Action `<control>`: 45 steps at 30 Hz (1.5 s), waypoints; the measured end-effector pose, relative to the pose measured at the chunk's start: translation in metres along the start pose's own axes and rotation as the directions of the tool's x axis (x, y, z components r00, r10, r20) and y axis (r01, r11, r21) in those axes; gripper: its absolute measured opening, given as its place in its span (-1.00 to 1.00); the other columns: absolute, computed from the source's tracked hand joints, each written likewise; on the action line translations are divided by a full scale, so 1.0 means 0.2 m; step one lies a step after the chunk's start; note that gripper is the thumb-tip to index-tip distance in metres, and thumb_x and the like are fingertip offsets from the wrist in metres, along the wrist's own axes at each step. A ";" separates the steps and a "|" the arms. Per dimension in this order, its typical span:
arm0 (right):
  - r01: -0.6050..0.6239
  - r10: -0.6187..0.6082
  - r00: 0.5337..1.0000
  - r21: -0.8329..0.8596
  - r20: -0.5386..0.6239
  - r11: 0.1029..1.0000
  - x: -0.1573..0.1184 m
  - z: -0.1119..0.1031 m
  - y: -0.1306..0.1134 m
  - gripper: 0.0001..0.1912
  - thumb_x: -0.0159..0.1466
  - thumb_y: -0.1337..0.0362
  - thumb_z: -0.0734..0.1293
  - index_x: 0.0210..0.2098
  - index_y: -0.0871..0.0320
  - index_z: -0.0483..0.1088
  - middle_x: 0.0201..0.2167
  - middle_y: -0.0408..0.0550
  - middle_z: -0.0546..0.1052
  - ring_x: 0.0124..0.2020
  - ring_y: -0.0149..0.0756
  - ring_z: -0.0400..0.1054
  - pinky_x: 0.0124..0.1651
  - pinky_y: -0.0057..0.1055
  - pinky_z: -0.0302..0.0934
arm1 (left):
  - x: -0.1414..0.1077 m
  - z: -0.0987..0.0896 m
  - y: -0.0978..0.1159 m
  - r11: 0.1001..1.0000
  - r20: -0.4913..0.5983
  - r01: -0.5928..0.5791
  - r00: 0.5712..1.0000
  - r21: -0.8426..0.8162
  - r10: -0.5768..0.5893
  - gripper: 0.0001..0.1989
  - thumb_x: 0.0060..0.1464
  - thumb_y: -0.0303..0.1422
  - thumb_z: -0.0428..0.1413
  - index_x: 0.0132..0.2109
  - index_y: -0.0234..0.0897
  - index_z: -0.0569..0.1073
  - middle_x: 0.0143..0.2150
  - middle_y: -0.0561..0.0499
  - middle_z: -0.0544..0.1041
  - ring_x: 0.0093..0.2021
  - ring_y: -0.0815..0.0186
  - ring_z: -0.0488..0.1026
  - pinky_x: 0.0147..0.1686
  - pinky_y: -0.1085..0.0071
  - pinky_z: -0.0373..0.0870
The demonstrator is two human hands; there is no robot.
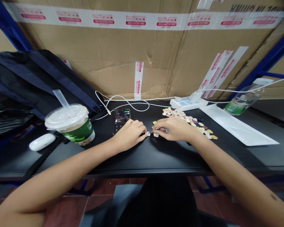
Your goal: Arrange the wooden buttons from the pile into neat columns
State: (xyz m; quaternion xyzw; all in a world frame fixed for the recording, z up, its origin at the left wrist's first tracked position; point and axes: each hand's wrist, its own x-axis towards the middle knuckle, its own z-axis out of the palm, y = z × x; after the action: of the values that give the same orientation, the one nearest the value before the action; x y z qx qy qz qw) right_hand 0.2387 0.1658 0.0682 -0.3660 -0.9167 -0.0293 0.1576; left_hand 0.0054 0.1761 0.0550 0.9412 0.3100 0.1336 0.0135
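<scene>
My left hand [130, 135] rests on the black table, its thumb and forefinger closed on a small pale button-like piece [148, 134]. Just to the right, my right hand [171, 128] pinches a thin metallic tool [159, 130] whose tip reaches toward that piece. Another pale piece [156, 135] lies under the right fingertips, and a yellow one [154, 122] sits just behind them. A loose pile of small pink, white, yellow and brown pieces [188, 119] spreads behind and beside my right hand. A lit phone [122, 117] lies by my left hand.
At the left are a lidded drink cup [79, 130] with a straw, a white earbud case [42, 142] and a dark backpack [49, 72]. A power strip [188, 103], white cables, a white tray [239, 126] and a plastic bottle [245, 97] stand behind and right. Cardboard [113, 50] backs the table.
</scene>
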 end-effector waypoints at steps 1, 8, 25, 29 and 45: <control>0.001 -0.001 1.000 -0.002 0.001 1.000 0.00 0.00 0.00 -0.83 0.31 0.31 0.29 -0.25 0.05 0.56 -0.39 -0.19 0.61 -0.46 -0.35 0.41 -0.41 -0.39 0.02 | 0.00 0.00 0.00 1.000 0.007 0.006 1.000 -0.014 -0.006 -0.82 0.33 -0.29 0.04 -0.12 -0.27 0.49 -0.14 0.00 0.55 -0.07 0.24 0.43 -0.03 0.29 0.17; -0.005 0.005 1.000 -0.006 -0.004 1.000 0.00 0.00 0.00 -0.83 0.33 0.27 0.29 -0.24 0.06 0.56 -0.33 -0.16 0.64 -0.42 -0.33 0.45 -0.40 -0.39 0.02 | 0.02 -0.01 -0.03 0.993 0.033 0.040 0.999 -0.111 -0.036 -0.88 0.26 -0.32 0.10 -0.15 -0.23 0.49 -0.21 0.06 0.54 -0.08 0.25 0.43 -0.05 0.29 0.18; 0.059 -0.057 0.998 -0.065 0.023 0.996 0.01 -0.01 -0.02 -0.83 0.35 0.33 0.26 -0.31 0.10 0.49 -0.38 -0.15 0.55 -0.36 -0.34 0.43 -0.35 -0.40 0.02 | 0.00 0.01 0.03 1.000 0.077 0.022 0.997 0.008 -0.022 -0.73 0.38 -0.27 -0.04 -0.05 -0.30 0.50 -0.09 -0.06 0.53 -0.03 0.20 0.37 -0.02 0.29 0.20; 0.055 -0.054 0.998 -0.062 0.027 0.997 0.01 -0.01 -0.02 -0.84 0.35 0.32 0.27 -0.30 0.10 0.49 -0.37 -0.16 0.55 -0.32 -0.32 0.45 -0.33 -0.39 0.04 | 0.00 0.00 0.02 1.000 0.096 -0.007 0.995 0.030 0.004 -0.72 0.39 -0.30 -0.07 -0.02 -0.31 0.49 -0.08 -0.08 0.52 -0.02 0.19 0.36 0.00 0.28 0.21; -0.031 0.025 0.999 -0.156 -0.042 0.987 0.06 0.04 0.05 -0.81 0.36 0.29 0.25 -0.26 0.10 0.52 -0.32 -0.12 0.58 -0.31 -0.28 0.45 -0.33 -0.37 0.04 | 0.02 0.02 -0.03 0.983 0.008 0.100 0.995 0.154 -0.102 -0.70 0.38 -0.36 -0.07 -0.09 -0.31 0.56 -0.16 -0.08 0.54 -0.07 0.17 0.40 -0.04 0.24 0.19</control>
State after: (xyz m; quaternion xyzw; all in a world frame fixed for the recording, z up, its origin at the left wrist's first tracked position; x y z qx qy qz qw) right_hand 0.2351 0.1816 0.0645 -0.3895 -0.9030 -0.1064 0.1472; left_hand 0.0058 0.1832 0.0511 0.9235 0.3667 0.1010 -0.0496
